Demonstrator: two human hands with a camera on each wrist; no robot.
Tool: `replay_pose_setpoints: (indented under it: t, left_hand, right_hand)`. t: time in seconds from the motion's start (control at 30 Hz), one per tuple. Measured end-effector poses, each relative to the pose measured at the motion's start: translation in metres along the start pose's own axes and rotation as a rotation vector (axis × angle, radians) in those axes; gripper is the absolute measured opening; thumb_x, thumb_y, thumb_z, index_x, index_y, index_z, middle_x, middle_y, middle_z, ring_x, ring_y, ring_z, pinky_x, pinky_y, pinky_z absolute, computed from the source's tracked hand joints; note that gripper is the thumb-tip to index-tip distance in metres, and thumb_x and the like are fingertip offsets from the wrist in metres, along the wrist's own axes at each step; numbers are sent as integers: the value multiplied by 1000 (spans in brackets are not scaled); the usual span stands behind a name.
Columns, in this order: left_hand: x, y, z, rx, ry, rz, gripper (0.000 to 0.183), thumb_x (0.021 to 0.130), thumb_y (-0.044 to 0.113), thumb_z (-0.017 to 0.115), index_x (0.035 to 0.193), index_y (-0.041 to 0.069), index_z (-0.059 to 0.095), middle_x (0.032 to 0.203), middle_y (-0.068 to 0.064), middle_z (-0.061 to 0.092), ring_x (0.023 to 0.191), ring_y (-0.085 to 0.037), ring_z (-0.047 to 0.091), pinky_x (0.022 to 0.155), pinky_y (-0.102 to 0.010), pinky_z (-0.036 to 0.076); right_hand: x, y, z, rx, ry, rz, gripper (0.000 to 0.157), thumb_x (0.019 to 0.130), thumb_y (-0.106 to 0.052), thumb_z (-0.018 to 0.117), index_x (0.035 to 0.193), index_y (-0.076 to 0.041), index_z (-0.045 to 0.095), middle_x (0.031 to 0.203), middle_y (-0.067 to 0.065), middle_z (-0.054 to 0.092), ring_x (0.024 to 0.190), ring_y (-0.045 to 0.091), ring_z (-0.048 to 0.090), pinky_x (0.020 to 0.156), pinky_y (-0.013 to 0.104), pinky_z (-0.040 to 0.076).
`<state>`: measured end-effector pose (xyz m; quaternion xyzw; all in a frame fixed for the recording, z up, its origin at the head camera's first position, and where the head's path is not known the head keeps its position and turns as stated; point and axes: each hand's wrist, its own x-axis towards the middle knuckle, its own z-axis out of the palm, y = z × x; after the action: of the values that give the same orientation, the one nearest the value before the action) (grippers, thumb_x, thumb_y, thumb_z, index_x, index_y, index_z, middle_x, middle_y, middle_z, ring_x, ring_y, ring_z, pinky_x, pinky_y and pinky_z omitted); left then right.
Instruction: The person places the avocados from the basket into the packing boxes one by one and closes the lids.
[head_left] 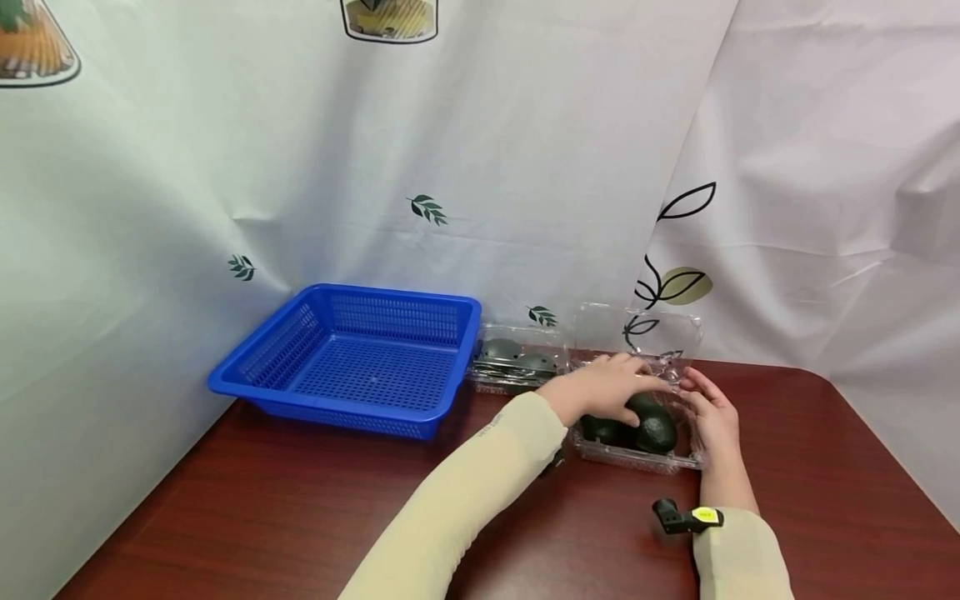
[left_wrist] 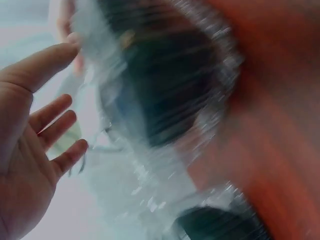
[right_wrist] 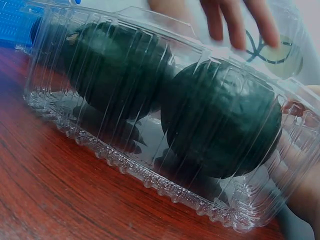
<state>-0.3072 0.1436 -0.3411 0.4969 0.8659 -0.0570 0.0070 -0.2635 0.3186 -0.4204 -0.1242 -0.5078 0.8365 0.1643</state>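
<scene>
An open clear plastic clamshell (head_left: 630, 457) stands on the table, its lid (head_left: 637, 329) raised at the back. Inside lie dark green avocados (head_left: 657, 430), and two of them (right_wrist: 222, 117) show through the front wall in the right wrist view. My left hand (head_left: 611, 387) reaches over the clamshell with spread fingers, thumb near an avocado. The left wrist view is blurred, but that hand (left_wrist: 30, 135) holds nothing there. My right hand (head_left: 716, 421) grips the clamshell's right back corner, partly hidden behind the clear wall in the right wrist view.
A blue plastic basket (head_left: 345, 408) stands at the left on the reddish-brown table (head_left: 315, 508). Between basket and open clamshell sits another clear box (head_left: 517, 387) with avocados. White printed cloth (head_left: 525, 167) hangs close behind.
</scene>
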Motion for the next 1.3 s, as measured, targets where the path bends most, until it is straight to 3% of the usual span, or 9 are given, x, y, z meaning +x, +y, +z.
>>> replay_pose_setpoints:
  t: [0.13,0.3,0.4,0.47,0.57,0.77,0.97,1.07,1.3]
  left_hand:
    - [-9,-18,-21,-16,180,-70,53,88,44,60,137,35,43,135,4,39,123,-15,33,99,-32,30]
    - [-22,-45,-35,-146,415,-313,63,87,39,62,142,25,33,134,-3,35,120,-18,31,99,-31,27]
    - [-29,-58,-34,-262,468,-433,76,86,41,63,146,23,20,140,-5,27,125,-20,26,103,-34,22]
    - [-32,-65,-32,-316,454,-456,83,85,44,63,148,21,14,145,-5,23,131,-22,21,107,-38,17]
    - [-36,-70,-29,-394,402,-409,88,84,45,65,149,19,12,150,-3,21,136,-23,17,110,-42,13]
    - [-41,-73,-27,-468,324,-270,83,85,39,66,149,19,17,143,-1,37,132,-20,27,106,-40,25]
    - [-47,-61,-31,-432,287,-196,78,84,35,68,147,23,24,122,-4,44,109,-16,40,86,-32,40]
    - [-50,-51,-32,-385,248,-168,74,82,39,70,144,27,32,116,-2,40,102,-15,38,79,-29,40]
    - [-54,-29,-28,-344,128,-58,67,73,41,77,124,14,42,120,0,46,113,-14,42,91,-25,36]
  right_hand:
    - [2,1,2,-22,24,0,33,90,5,54,115,-13,65,86,-5,61,77,5,60,67,18,49]
    - [3,0,1,-6,23,-9,33,90,5,53,116,-11,64,86,-4,61,78,6,60,65,19,50]
    - [2,0,0,-2,13,-23,32,89,6,54,114,-12,65,86,-4,62,78,6,61,65,18,50]
    - [2,0,-1,-13,12,-28,32,89,6,54,114,-12,65,86,-4,62,78,6,60,65,18,50]
    - [2,0,-1,-57,28,-35,32,89,4,55,114,-13,66,86,-6,62,77,5,59,64,16,48]
    - [1,1,0,-89,28,-33,33,90,2,54,118,-12,64,86,-7,61,77,4,59,65,15,47]
    - [0,-2,-2,-84,17,-13,29,93,-1,50,113,-15,66,87,-7,62,78,4,60,66,17,47]
    - [0,-6,-7,-2,8,-8,29,95,-4,45,107,-17,68,88,-5,62,79,6,62,66,18,47]
    - [1,-11,-20,207,63,-58,26,97,-7,44,104,-10,68,89,1,62,74,13,63,64,25,49]
